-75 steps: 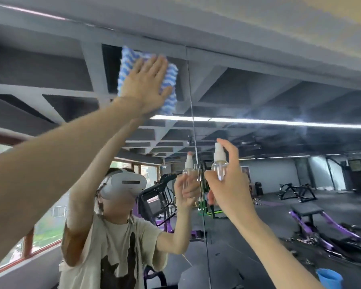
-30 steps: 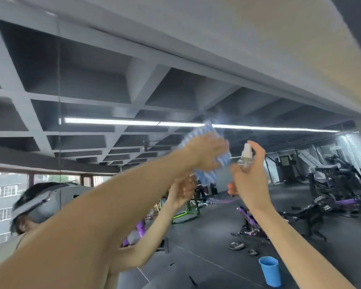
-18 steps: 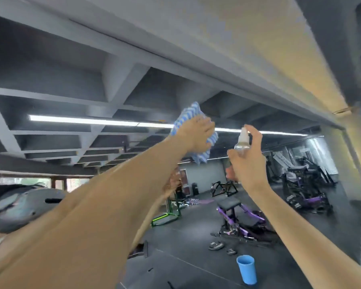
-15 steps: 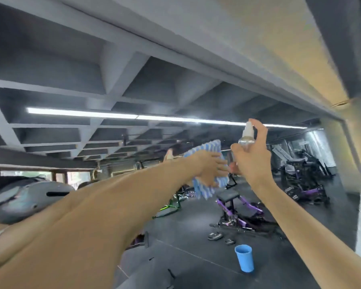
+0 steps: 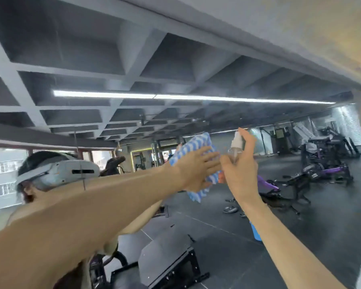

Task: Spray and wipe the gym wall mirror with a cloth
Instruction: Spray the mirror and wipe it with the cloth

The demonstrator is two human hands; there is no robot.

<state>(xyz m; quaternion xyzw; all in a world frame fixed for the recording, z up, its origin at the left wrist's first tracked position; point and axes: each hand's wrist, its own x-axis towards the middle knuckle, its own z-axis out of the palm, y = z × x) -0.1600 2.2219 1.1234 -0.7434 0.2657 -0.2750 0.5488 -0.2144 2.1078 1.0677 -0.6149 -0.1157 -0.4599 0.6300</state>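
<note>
The wall mirror (image 5: pixel 175 59) fills nearly the whole view. It reflects the grey coffered ceiling, a long light strip (image 5: pixel 175 97), the gym machines (image 5: pixel 321 163) on the dark floor, and at the left the person with a white headset (image 5: pixel 71 172). Both bare arms reach up towards the glass. The left hand (image 5: pixel 196 170) lies flat with its fingers straight and a little spread, pointing to the right, and it presses the blue and white striped cloth (image 5: pixel 196 146) against the mirror. The cloth sits under the palm and shows above the hand and below it. The right hand (image 5: pixel 240 174) is just beside the left fingertips; I cannot tell if they touch. Its fingers curl round a small clear spray bottle (image 5: pixel 236 149), which stands upright, and the index finger rests on top of the white nozzle. A blue cup (image 5: pixel 255 234) on the floor is half hidden behind the right forearm. Compared with 0.6 s ago, the cloth is lower: then it was up at the level of the light strip, now it is clearly below it. Half a second ago the left fingers looked bent downward over the cloth and the blue cup was in full view. At 2.5 s ago the cloth was high on the glass and the two hands were well apart.
</note>
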